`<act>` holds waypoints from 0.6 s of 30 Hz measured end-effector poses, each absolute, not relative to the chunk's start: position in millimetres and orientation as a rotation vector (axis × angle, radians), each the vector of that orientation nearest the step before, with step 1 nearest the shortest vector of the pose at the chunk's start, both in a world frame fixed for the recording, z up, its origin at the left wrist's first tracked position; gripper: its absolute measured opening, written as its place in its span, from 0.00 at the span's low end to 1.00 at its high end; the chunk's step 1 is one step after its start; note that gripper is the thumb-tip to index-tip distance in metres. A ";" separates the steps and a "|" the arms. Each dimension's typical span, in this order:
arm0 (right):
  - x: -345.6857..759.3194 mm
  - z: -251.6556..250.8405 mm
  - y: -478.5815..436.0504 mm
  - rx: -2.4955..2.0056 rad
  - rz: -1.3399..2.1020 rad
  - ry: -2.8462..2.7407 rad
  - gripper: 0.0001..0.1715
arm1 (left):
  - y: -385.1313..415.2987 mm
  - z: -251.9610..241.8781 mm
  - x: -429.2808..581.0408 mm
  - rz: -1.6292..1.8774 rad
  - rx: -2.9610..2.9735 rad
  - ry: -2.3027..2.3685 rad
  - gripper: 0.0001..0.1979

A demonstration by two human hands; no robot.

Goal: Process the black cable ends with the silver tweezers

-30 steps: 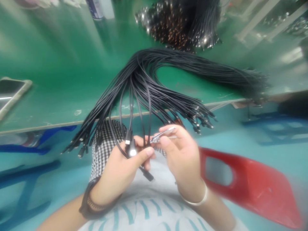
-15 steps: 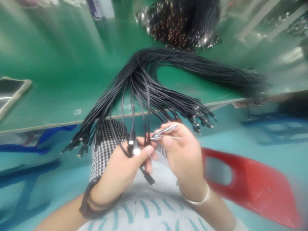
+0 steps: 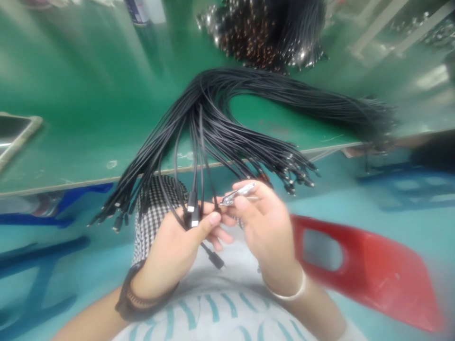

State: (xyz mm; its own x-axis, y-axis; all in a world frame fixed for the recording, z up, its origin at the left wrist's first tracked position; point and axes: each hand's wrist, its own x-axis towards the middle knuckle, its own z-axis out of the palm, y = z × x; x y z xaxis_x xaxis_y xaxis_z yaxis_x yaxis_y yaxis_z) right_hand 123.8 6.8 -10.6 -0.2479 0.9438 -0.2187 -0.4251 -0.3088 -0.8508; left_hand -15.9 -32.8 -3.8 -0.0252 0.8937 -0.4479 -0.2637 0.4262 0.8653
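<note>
My left hand is shut on several black cables from a long bundle, with small plug ends showing above my thumb. A black plug hangs below the hand. My right hand pinches small metal tweezers, their tips just beside the cables in my left hand. More cable ends fan out on both sides of my hands, and the bundle's far part lies on the green bench top.
A second dark heap of cables lies at the far side of the bench. A phone in a pale case sits at the left. Below the bench edge are a checked cloth, a red chair back and blue stool frames.
The tweezers have shifted slightly left, closer to the cables, and the plug ends in my left hand stand a little higher. The whole view has tilted slightly.
</note>
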 end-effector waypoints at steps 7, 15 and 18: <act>122.5 -10.7 8.6 -0.971 1.739 -0.815 0.07 | -33.7 -4.1 -14.9 1.025 0.656 1.273 0.09; 122.5 -10.0 6.9 -1.074 1.612 -0.907 0.05 | -32.8 -6.3 -14.5 1.018 0.639 1.225 0.09; 120.6 -13.1 7.8 -1.022 1.638 -0.809 0.06 | -34.0 -7.9 -15.5 1.012 0.652 1.225 0.09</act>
State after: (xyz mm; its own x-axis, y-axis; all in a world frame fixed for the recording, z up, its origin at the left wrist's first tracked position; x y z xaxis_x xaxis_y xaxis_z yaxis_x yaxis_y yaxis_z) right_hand 120.6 7.8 -13.1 -0.1418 0.9610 -0.2374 -0.3953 -0.2749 -0.8765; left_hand -15.5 -34.0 -7.9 0.0191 0.8934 -0.4489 -0.2726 0.4367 0.8573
